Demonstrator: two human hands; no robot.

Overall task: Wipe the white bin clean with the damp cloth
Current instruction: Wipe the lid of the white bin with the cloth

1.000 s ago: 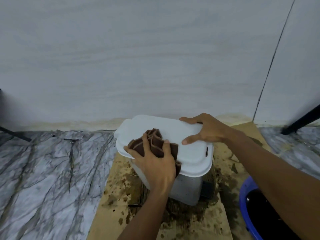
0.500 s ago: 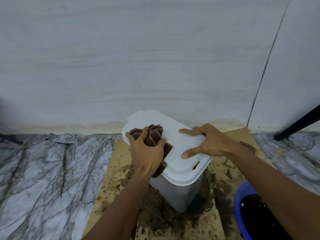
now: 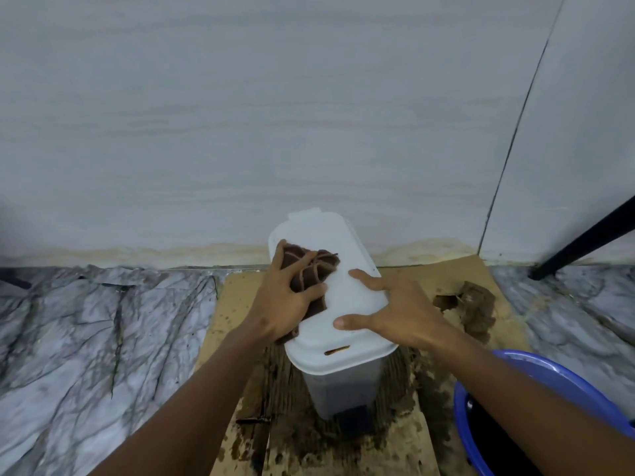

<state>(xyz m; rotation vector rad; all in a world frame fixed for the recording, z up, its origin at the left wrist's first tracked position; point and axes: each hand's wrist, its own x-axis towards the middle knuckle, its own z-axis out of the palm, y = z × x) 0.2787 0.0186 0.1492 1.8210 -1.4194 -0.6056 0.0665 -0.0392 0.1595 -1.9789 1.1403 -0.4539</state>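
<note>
On my feed the white bin (image 3: 343, 386) stands upright around the middle of a stained cardboard sheet (image 3: 237, 297), which lies on the marble-patterned floor (image 3: 103, 321) with its far edge against the pale wall (image 3: 275, 115). The cardboard around the bin's base is dark and wet-looking. The bin's lid (image 3: 347, 255) is down, its long axis running away from me toward the wall, and a narrow slot (image 3: 336, 351) shows near its closest edge. The damp cloth (image 3: 309, 269), brown and bunched into folds, sits on the left half of the lid and hangs a little over the lid's left edge. The left hand (image 3: 285, 304) lies on top of it, fingers splayed and only slightly bent, pressing the cloth onto the lid, with folds rising between them. The right hand (image 3: 395, 310) rests flat on the right half of the lid, fingers straight and spread. Its thumb points across the lid toward the cloth, and its outer fingers reach the lid's right edge; it holds nothing. The two hands are near each other but not touching. A brown clump (image 3: 477, 307), which I cannot identify for sure, lies toward the far right corner of the cardboard, well clear of the bin. A blue bucket (image 3: 536, 369) with a dark inside sits at the cardboard's right edge on the near side, partly cut off by the frame. A black leg (image 3: 584, 238) slants down to the floor at the far right.
</note>
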